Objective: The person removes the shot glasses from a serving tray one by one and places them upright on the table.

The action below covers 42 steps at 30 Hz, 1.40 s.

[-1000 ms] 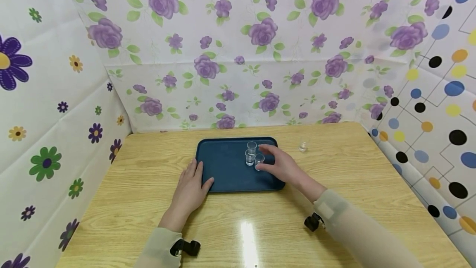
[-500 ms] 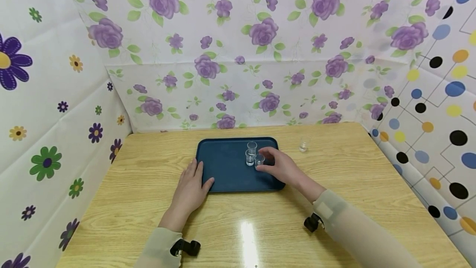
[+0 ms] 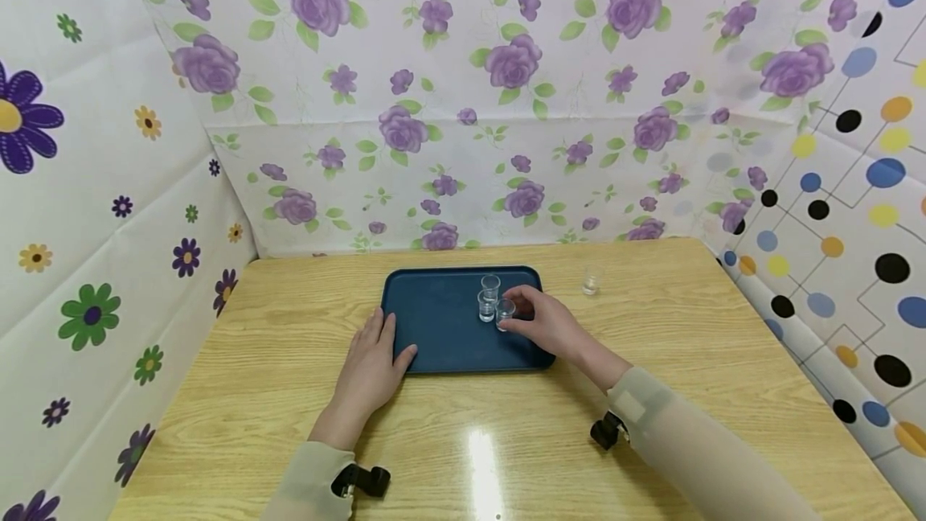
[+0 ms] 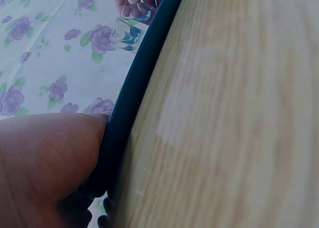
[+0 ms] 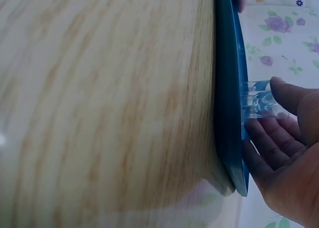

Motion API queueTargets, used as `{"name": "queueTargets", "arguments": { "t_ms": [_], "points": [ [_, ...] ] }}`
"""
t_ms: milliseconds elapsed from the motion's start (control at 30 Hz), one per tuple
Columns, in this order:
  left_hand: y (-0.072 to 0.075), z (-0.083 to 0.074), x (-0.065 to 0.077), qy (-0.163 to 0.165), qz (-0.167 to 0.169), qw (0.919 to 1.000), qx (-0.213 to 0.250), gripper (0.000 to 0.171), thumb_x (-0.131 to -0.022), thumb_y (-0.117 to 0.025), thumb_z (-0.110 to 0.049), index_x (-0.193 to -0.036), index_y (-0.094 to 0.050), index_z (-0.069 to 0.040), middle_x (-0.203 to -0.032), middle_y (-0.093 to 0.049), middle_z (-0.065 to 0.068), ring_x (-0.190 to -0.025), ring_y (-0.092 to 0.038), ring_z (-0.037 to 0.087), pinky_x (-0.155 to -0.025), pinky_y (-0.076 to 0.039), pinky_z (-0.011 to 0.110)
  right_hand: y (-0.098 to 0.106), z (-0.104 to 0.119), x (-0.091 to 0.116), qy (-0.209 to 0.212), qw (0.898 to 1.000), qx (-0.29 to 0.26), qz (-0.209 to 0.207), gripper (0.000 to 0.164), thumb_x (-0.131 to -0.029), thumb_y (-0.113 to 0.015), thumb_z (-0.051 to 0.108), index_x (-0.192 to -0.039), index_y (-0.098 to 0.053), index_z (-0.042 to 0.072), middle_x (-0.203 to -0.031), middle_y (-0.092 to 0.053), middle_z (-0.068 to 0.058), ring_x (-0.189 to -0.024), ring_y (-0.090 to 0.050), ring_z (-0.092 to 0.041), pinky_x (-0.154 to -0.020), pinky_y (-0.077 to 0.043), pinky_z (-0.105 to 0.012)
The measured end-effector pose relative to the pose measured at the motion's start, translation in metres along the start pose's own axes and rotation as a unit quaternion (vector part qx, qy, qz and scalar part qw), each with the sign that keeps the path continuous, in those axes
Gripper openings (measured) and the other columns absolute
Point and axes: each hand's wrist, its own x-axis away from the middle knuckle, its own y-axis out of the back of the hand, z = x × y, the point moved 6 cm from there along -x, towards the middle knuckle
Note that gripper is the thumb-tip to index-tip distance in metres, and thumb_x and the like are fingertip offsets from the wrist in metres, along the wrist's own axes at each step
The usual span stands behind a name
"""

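Observation:
A dark blue tray [image 3: 441, 344] lies on the wooden table. On its right half, three clear shot glasses stand in a tight cluster: a back one [image 3: 490, 286], a left one [image 3: 485, 308] and a front right one [image 3: 505, 313]. My right hand [image 3: 546, 322] reaches over the tray's right side, with thumb and fingers pinching the front right shot glass. The right wrist view shows my thumb [image 5: 289, 94] at the glass's upper part. My left hand [image 3: 372, 360] rests flat along the tray's left edge, its thumb over the front left corner.
Another shot glass [image 3: 590, 285] stands on the wooden table [image 3: 463, 432], right of the tray. Flowered cloth [image 3: 463, 183] hangs behind the table, and patterned cloths line the left and right sides.
My right fingers have drawn in slightly around the front right shot glass. The left hand, the tray and the other glasses have stayed in place.

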Motion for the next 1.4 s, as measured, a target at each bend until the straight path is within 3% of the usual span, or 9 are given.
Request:
{"name": "queueTargets", "arguments": {
  "t_ms": [500,867,1400],
  "points": [
    [0.002,-0.001,0.001,-0.002,-0.006,1.0000,0.001,0.079,-0.115,-0.063,-0.038,-0.170,-0.031,0.008,-0.178,-0.019,0.032,-0.166,-0.019,0.048,-0.133,-0.017,0.065,-0.001,-0.004,-0.002,-0.009,1.000,0.001,0.000,0.030,-0.106,-0.080,0.024,-0.132,-0.071,0.013,-0.117,-0.074,0.000,-0.106,-0.071,-0.018,-0.091,-0.061,-0.041],
    [0.001,0.000,0.001,-0.004,-0.009,0.9999,-0.003,0.078,-0.115,-0.062,-0.038,-0.170,-0.032,0.008,-0.177,-0.020,0.032,-0.165,-0.020,0.049,-0.133,-0.017,0.064,-0.002,-0.004,0.001,-0.002,1.000,-0.003,-0.003,0.027,-0.107,-0.079,0.024,-0.130,-0.071,0.013,-0.116,-0.074,0.001,-0.107,-0.072,-0.017,-0.092,-0.062,-0.040],
    [0.000,0.000,0.000,0.000,0.000,1.0000,0.001,0.079,-0.116,-0.061,-0.039,-0.171,-0.029,0.007,-0.179,-0.017,0.031,-0.166,-0.017,0.048,-0.134,-0.014,0.063,0.026,0.003,0.016,-0.001,1.000,0.004,-0.019,0.027,-0.106,-0.080,0.027,-0.130,-0.072,0.016,-0.121,-0.075,0.000,-0.111,-0.073,-0.020,-0.096,-0.062,-0.044]
  ]
}}
